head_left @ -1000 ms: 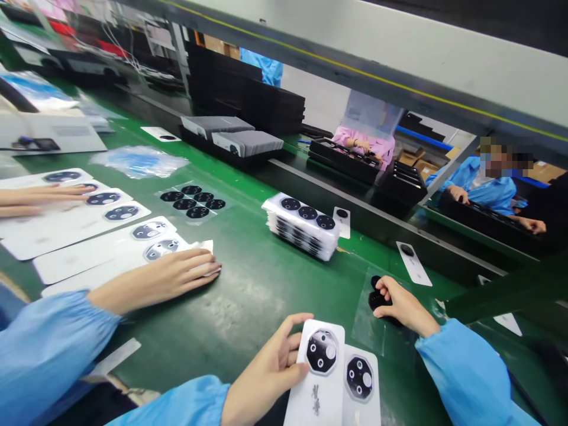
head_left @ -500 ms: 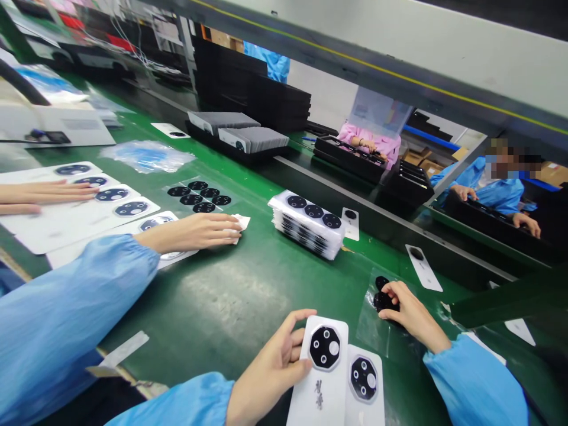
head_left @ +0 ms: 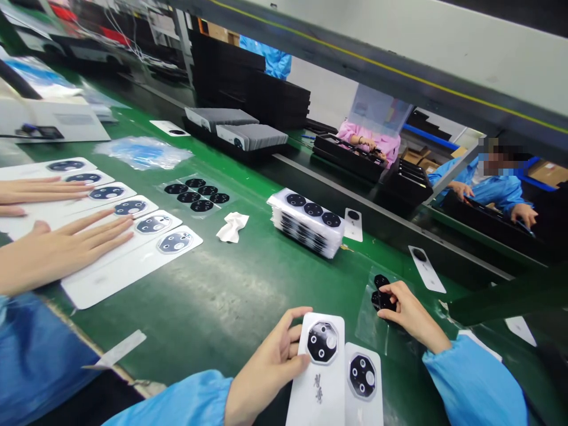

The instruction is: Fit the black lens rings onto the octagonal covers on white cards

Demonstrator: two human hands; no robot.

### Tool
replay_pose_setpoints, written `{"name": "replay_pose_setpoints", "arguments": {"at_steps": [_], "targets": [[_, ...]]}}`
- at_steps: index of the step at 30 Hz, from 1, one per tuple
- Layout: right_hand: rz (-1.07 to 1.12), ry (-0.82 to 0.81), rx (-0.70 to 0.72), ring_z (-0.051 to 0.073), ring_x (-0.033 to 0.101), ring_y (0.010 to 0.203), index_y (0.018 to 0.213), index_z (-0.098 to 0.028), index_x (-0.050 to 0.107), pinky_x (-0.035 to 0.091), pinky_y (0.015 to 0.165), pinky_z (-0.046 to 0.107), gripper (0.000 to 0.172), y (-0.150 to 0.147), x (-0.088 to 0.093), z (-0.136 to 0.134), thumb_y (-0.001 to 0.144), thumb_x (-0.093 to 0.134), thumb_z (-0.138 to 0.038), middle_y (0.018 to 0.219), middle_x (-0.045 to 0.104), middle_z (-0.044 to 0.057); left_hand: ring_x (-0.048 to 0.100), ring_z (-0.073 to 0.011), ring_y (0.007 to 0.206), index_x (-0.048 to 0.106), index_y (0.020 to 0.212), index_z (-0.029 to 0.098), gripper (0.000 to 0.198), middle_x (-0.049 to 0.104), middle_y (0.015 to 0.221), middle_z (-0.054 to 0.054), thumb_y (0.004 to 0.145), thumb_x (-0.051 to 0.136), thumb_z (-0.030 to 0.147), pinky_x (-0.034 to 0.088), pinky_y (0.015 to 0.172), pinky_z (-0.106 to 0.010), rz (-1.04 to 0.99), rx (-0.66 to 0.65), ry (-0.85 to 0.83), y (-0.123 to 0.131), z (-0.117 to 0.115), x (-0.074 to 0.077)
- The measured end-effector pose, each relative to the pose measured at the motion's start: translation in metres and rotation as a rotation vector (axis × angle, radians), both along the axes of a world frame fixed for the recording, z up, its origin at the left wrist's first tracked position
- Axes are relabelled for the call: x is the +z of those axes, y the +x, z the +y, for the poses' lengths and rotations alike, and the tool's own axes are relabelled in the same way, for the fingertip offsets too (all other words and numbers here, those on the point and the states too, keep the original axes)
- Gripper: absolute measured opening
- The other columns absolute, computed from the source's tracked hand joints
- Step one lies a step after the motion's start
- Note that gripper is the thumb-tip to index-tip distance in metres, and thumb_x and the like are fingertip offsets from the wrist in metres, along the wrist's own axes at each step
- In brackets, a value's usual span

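Note:
My left hand grips the left edge of a white phone back panel with a black octagonal camera piece near its top. A second white panel lies beside it on the right, partly covered by the first. Further right, my right hand pinches a round black piece on a clear plastic sheet. Another black disc shows just above those fingertips on the same sheet.
A co-worker's hands rest on a row of white panels at left. Crumpled white paper, a sheet of black discs and a wrapped stack lie on the green table. Black trays stand behind.
The co-worker's nearer hand has let go of the crumpled paper and moved left onto the white panels. My own hands have barely moved.

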State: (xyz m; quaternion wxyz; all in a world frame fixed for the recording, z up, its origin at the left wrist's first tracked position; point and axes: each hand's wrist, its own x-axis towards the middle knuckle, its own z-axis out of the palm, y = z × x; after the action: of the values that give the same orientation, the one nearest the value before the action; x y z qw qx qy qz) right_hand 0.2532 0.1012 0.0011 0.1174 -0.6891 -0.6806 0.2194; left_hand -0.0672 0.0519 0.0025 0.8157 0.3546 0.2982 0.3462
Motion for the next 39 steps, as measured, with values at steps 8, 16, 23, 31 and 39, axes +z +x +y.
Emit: {"name": "replay_pose_setpoints", "arguments": {"at_steps": [8, 16, 23, 31, 39], "targets": [[0.024, -0.005, 0.014, 0.018, 0.053, 0.077, 0.104, -0.023, 0.056, 0.049, 0.064, 0.029, 0.038, 0.0013, 0.0, -0.0003, 0.067, 0.064, -0.027, 0.093, 0.046, 0.003, 0.063, -0.0221, 0.089, 0.034, 0.122, 0.026, 0.062, 0.057, 0.116, -0.009, 0.073, 0.07, 0.034, 0.048, 0.076, -0.034, 0.01, 0.064, 0.002, -0.0032, -0.0012, 0.0021], [0.003, 0.014, 0.007, 0.016, 0.051, 0.069, 0.101, -0.025, 0.056, 0.049, 0.064, 0.03, 0.034, -0.0003, -0.0005, -0.0022, 0.068, 0.064, -0.025, 0.092, 0.048, 0.002, 0.065, -0.0221, 0.084, 0.031, 0.119, 0.026, 0.064, 0.06, 0.11, -0.009, 0.072, 0.073, 0.04, 0.05, 0.071, -0.032, -0.026, 0.182, 0.013, -0.0073, -0.0023, -0.003], [-0.023, 0.055, 0.04, 0.016, 0.051, 0.066, 0.103, -0.025, 0.056, 0.05, 0.065, 0.031, 0.031, -0.0016, 0.0027, -0.0062, 0.072, 0.061, -0.029, 0.09, 0.05, 0.002, 0.066, -0.0205, 0.077, 0.032, 0.116, 0.025, 0.065, 0.06, 0.111, -0.009, 0.068, 0.076, 0.035, 0.052, 0.069, -0.033, -0.007, 0.299, -0.009, -0.0074, 0.0007, -0.0057], [-0.017, 0.044, 0.055, 0.016, 0.051, 0.067, 0.107, -0.022, 0.052, 0.05, 0.069, 0.034, 0.036, -0.0002, 0.002, -0.0083, 0.074, 0.057, -0.033, 0.093, 0.049, 0.003, 0.068, -0.0219, 0.076, 0.034, 0.114, 0.025, 0.064, 0.06, 0.113, -0.01, 0.067, 0.077, 0.032, 0.052, 0.069, -0.033, -0.01, 0.333, -0.055, -0.0082, 0.0014, -0.0067], [0.028, 0.028, 0.046, 0.015, 0.051, 0.063, 0.11, -0.023, 0.053, 0.051, 0.068, 0.035, 0.039, 0.001, 0.0025, -0.0085, 0.073, 0.058, -0.029, 0.094, 0.05, 0.003, 0.068, -0.0211, 0.076, 0.033, 0.113, 0.025, 0.065, 0.059, 0.113, -0.009, 0.067, 0.077, 0.033, 0.052, 0.07, -0.034, -0.019, 0.331, -0.057, -0.0081, 0.0024, -0.0054]]}}
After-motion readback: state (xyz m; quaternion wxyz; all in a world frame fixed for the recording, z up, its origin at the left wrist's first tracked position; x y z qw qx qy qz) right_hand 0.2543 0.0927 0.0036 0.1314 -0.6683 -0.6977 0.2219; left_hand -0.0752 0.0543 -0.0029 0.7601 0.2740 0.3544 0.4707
